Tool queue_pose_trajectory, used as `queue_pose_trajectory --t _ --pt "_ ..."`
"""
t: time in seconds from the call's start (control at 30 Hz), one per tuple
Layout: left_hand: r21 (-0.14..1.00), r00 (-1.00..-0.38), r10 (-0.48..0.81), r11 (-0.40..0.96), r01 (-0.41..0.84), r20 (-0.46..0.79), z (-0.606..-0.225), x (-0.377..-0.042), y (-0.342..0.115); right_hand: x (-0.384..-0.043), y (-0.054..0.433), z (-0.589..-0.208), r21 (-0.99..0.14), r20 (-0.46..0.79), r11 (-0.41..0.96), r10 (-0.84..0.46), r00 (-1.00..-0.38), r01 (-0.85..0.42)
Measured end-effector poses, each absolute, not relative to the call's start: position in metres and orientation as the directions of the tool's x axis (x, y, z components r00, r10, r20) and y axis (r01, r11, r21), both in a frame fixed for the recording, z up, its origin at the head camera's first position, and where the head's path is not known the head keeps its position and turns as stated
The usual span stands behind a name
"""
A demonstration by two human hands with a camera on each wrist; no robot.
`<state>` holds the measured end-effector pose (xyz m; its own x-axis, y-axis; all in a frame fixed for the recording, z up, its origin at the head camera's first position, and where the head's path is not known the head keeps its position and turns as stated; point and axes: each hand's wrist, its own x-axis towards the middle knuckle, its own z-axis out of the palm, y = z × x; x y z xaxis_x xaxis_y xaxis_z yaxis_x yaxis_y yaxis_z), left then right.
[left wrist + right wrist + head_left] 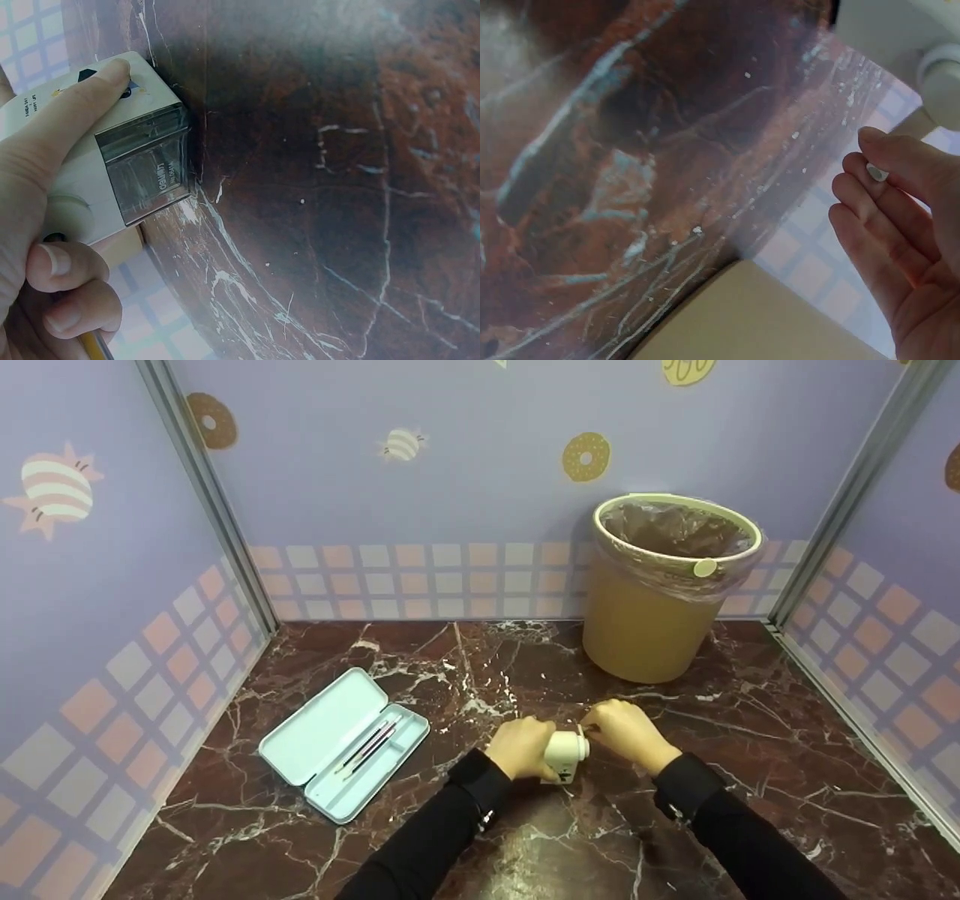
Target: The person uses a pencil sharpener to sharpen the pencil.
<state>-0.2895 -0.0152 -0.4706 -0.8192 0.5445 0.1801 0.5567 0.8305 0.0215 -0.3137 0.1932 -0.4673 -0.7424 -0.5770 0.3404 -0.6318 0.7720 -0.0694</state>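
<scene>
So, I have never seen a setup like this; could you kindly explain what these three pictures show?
Of course. There is no robot here, only a person's two bare hands in black sleeves. The wide picture comes from a camera worn on the head, looking forward and down. The other two come from cameras on the wrists, one looking at each hand's work.

On the marbled table lies an open blue case with pencils in it, and towards the back right stands a bin with a clear liner.

The left hand grips a white sharpener, whose see-through drawer shows in the left wrist picture. The right hand seems to pinch the handle of its crank.
</scene>
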Motion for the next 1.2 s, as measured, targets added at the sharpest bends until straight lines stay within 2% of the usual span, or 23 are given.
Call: queue_pose_trajectory --t 0.47,0.83,1.2 --pt "0.046 -0.815 0.546 0.825 0.564 0.193 -0.472 -0.290 -0.014 -0.300 0.194 -0.487 -0.022 0.325 0.768 -0.599 -0.732 -0.640" --pt "0.057 -0.821 0.544 0.827 0.560 0.176 -0.471 -0.290 -0.014 -0.288 0.195 -0.493 -0.134 0.275 0.762 -0.585 -0.763 -0.633" --pt "0.061 -0.831 0.535 0.834 0.548 0.153 -0.470 -0.291 -0.014 -0.280 0.199 -0.489 -0.215 0.226 0.715 -0.627 -0.746 -0.666"
